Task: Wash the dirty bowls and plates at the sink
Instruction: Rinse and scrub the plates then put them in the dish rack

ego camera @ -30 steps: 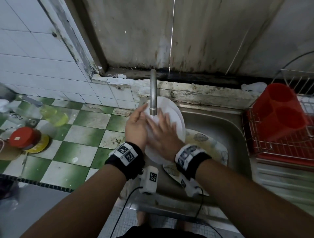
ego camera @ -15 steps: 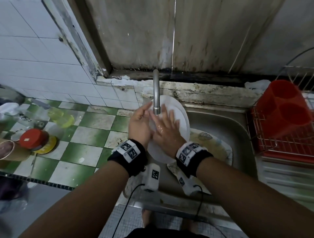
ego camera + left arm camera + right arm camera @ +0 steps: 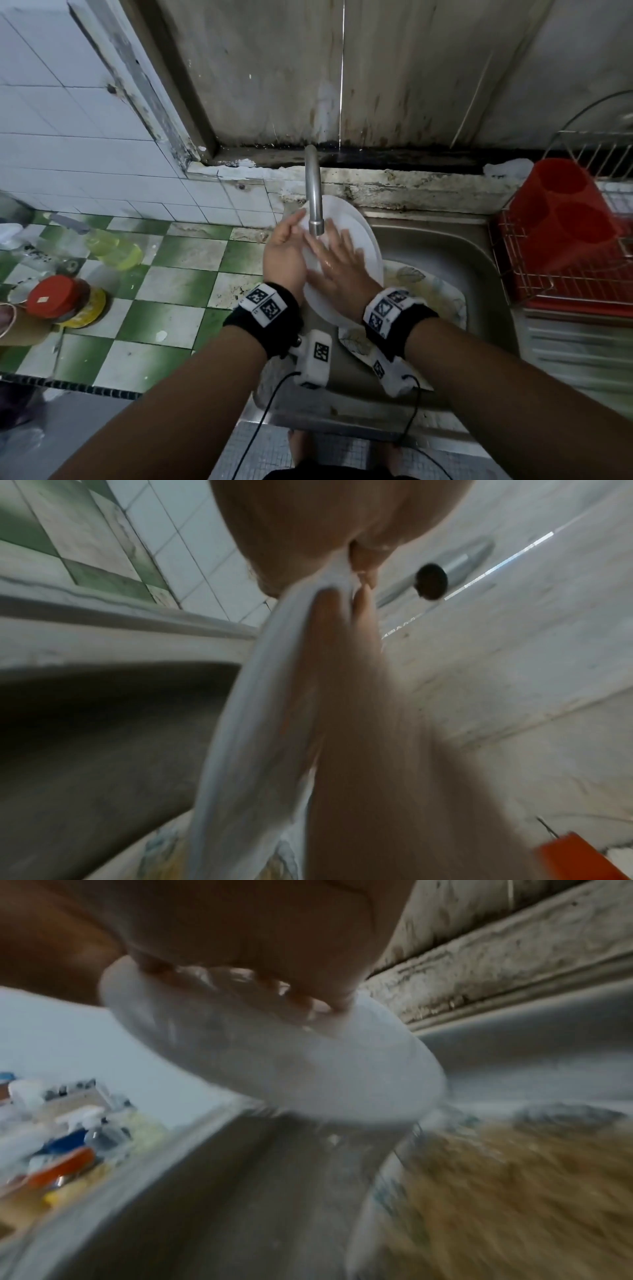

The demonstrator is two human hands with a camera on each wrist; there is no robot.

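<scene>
A white plate stands tilted on edge over the sink, right under the faucet spout. My left hand grips its left rim, thumb on the front and fingers behind. My right hand lies flat on the plate's face with its fingers spread and wet. The left wrist view shows the plate edge-on with the right hand against it. In the blurred right wrist view the plate sits under my fingertips. A dirty leaf-patterned plate lies in the sink bottom beneath.
A red cutlery holder sits in a wire dish rack right of the sink. On the green-checked counter at left lie a yellow-liquid bottle and a red-lidded jar. A stained wall ledge runs behind the faucet.
My right hand has rubbed across the plate's face and its fingers are spread wider. The left hand keeps its hold on the rim; the plate stays under the spout.
</scene>
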